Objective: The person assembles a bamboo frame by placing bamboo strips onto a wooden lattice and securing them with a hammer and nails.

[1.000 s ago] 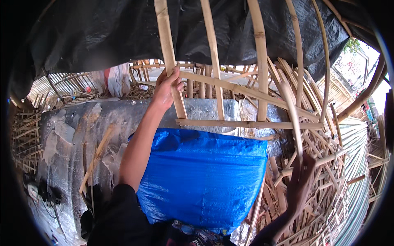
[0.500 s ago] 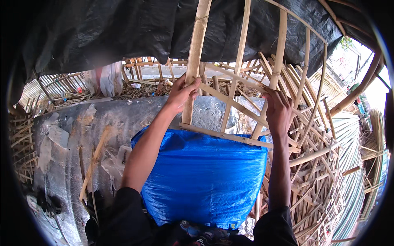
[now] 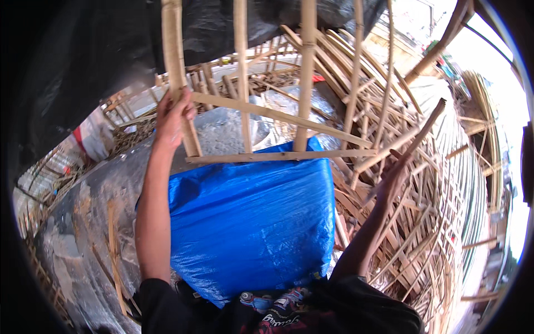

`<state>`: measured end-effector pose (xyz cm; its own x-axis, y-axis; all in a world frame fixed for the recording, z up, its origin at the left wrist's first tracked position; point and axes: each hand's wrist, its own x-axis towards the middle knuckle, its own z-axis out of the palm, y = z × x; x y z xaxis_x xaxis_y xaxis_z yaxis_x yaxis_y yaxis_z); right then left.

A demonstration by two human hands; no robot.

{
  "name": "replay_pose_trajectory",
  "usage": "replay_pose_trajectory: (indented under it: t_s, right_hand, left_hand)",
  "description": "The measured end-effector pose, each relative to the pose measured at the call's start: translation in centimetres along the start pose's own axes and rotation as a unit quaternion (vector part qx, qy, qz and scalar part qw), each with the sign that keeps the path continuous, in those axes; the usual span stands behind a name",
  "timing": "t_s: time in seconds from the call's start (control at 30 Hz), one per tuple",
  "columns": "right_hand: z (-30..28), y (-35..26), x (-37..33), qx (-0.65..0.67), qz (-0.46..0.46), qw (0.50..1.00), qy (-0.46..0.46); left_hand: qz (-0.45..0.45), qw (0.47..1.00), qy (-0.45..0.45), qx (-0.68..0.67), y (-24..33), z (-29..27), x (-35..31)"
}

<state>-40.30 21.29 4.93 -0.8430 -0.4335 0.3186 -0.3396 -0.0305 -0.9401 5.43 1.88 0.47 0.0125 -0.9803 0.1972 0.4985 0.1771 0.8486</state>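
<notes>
A ladder-like bamboo frame (image 3: 305,78) rises in front of me, its upright slats meeting a bottom crosspiece (image 3: 278,156). My left hand (image 3: 173,118) is closed around the thick leftmost upright, thumb near the upper end of a slanting bamboo slat (image 3: 272,117). That slat runs down to the right across the other uprights, toward the crosspiece's right end. Away from the frame on the right, my right hand (image 3: 391,175) is closed on a short bamboo strip (image 3: 427,127) that points up and to the right. Motion blur softens this hand's fingers.
A blue tarp (image 3: 250,222) covers something right before me, under the crosspiece. To the right lies a tangled heap of bamboo pieces (image 3: 411,222). A dull grey sheet (image 3: 72,250) spreads at left with loose strips on it. Black plastic sheeting (image 3: 100,50) hangs behind.
My right hand has left the frame and moved right and down, carrying a bamboo strip. My left hand keeps its hold on the upright. The view has turned to the right.
</notes>
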Motion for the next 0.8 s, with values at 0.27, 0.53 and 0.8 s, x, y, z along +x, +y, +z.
replay_pose_trajectory:
  t_s: [0.27,0.53,0.8]
  right_hand:
    - [-0.1,2.8,0.3,-0.012,-0.029,0.998,-0.047]
    - [2.8,0.2,-1.4,-0.258,-0.164,0.922,-0.238]
    - [1.4,-1.0,2.3,-0.134,-0.136,0.960,-0.207]
  left_hand:
    - [-0.012,0.999,-0.011,0.036,0.4,-0.3,-0.2]
    - [-0.016,0.998,-0.030,0.055,1.0,-0.3,-0.6]
    - [-0.018,0.999,-0.034,0.033,0.6,0.8,-0.5]
